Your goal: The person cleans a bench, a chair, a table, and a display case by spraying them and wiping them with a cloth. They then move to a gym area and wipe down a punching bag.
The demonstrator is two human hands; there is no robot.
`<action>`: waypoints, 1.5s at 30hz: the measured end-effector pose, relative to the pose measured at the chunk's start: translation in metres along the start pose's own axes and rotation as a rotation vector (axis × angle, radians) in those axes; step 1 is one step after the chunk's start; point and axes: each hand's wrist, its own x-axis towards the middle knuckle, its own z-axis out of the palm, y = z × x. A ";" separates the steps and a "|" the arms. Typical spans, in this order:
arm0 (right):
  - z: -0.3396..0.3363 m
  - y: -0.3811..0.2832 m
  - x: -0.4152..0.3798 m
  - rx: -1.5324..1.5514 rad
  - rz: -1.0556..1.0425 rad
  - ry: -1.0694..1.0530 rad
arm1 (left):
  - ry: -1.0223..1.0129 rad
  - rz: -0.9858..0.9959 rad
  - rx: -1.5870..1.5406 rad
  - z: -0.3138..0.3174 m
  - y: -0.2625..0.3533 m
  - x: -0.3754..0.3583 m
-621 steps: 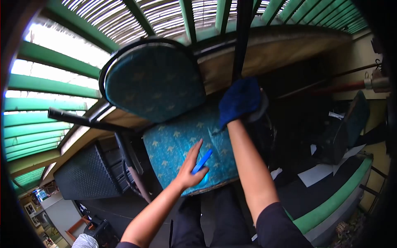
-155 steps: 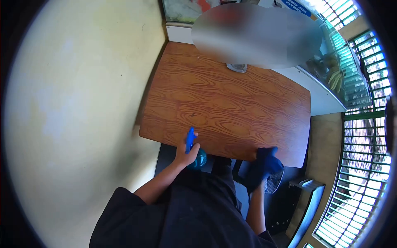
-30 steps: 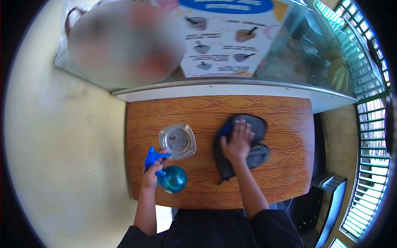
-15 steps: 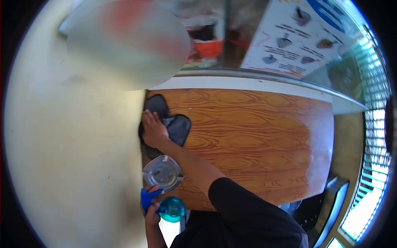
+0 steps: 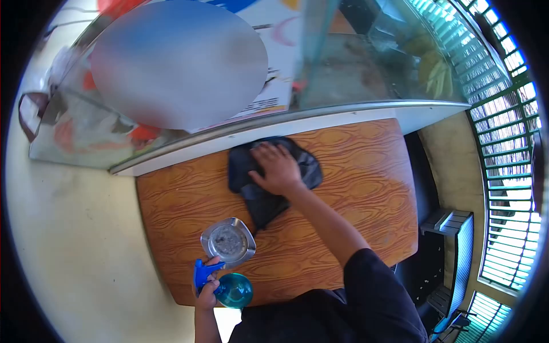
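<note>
Half a second on, the right hand (image 5: 278,169) and the dark cloth (image 5: 269,177) under it have swept from the table's left edge to the middle of its far side, close against the white ledge (image 5: 343,121) of the glass counter (image 5: 372,63). Farthest left, the left hand (image 5: 207,286) is wrapped around the neck of a teal spray bottle (image 5: 233,290), its fingers (image 5: 210,282) curled tight below the blue trigger head (image 5: 203,270); the bottle sits at the near edge of the wooden table (image 5: 354,188). Just beyond those fingers, almost touching the trigger head, a square metal ashtray (image 5: 228,242) rests on the wood. Further right and beyond it, the right hand lies palm down on the cloth, fingers spread flat and pointing toward the ledge, pressing rather than gripping; a tail of the cloth trails back from under the wrist toward the ashtray, its tip just beside the rim. To the right of the hand the tabletop runs on to its far edge, past which green louvred shutters (image 5: 503,188) let in daylight.
</note>
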 end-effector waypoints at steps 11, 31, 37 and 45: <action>-0.102 0.187 -0.062 -0.401 0.565 0.302 | -0.134 -0.141 0.114 0.018 0.060 0.005; 0.013 -0.007 0.093 -0.287 0.555 0.141 | -0.271 -0.090 -0.146 -0.013 0.000 0.010; 0.162 -0.107 0.117 -0.295 0.178 0.114 | 0.075 -0.263 -0.247 0.011 -0.019 -0.019; 0.165 -0.152 0.182 -0.130 -0.167 -0.568 | 0.230 -0.356 -0.126 0.027 -0.022 -0.026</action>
